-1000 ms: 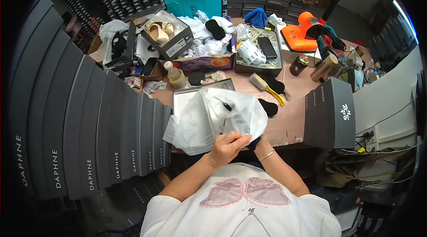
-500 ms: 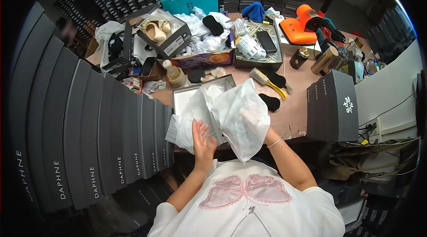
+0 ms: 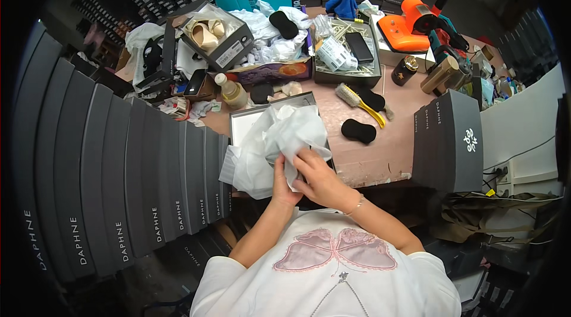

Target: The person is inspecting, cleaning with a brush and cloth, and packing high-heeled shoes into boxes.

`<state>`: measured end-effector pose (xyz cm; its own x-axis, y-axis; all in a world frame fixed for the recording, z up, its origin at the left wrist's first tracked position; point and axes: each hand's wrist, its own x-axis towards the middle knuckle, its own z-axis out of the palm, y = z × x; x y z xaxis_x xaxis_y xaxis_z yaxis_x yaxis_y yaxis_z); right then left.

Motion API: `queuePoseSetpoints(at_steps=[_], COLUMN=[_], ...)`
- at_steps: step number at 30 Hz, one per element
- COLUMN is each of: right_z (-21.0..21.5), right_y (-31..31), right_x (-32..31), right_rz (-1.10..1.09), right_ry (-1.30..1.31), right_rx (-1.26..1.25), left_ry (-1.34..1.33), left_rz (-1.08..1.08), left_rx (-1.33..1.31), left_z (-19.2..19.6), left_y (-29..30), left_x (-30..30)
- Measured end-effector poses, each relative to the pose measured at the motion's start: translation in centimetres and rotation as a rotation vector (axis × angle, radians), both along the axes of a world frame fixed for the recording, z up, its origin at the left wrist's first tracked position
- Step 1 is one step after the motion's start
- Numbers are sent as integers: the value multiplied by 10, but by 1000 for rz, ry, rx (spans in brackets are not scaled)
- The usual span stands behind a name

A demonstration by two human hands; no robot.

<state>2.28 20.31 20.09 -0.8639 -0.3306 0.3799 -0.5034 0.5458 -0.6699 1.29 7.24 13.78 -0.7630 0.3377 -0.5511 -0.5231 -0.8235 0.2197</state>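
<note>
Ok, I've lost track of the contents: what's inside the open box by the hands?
White paper covers most of the open box; its pale far left corner shows. Anything under the paper is hidden.

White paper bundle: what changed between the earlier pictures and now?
The white paper bundle moved left and forward, over the open box, with the right hand. The left hand, open and free half a second ago, grips it again. Yellow brush and bottle stayed put.

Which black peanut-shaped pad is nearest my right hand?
The lone pad on the pink tabletop is nearest your right hand. The second pad, farther off, is beside the yellow-handled brush; the third pad lies on crumpled white paper.
</note>
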Motion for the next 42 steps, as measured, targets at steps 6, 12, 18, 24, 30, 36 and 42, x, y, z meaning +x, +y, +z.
queuePoseSetpoints(at_steps=[6, 12, 18, 24, 30, 36, 42], right_z=[35, -4, -37, -75, -160, -111, -110], right_y=[69, 84, 154, 227, 256, 204, 124], right_x=[-9, 25, 31, 34, 26, 15, 35], right_rz=[-239, -105, -297, -626, -800, -301, 161], right_ry=[-32, -355, -804, -621, -431, -846, -1235], right_rx=[-251, -336, -1335, -829, 500, -327, -1392], left_ry=[81, 54, 599, 1151, 789, 629, 765], left_rz=[-17, 98, -427, -467, -824, -610, -592], left_rx=[-186, -55, -601, -1376, -1739, -1624, -896], left_z=[31, 15, 7, -6, -117, -87, -17], left_y=[0, 21, 94, 99, 42, 41, 82], left_x=[-5, -25, 0, -20, -78, -76, -17])
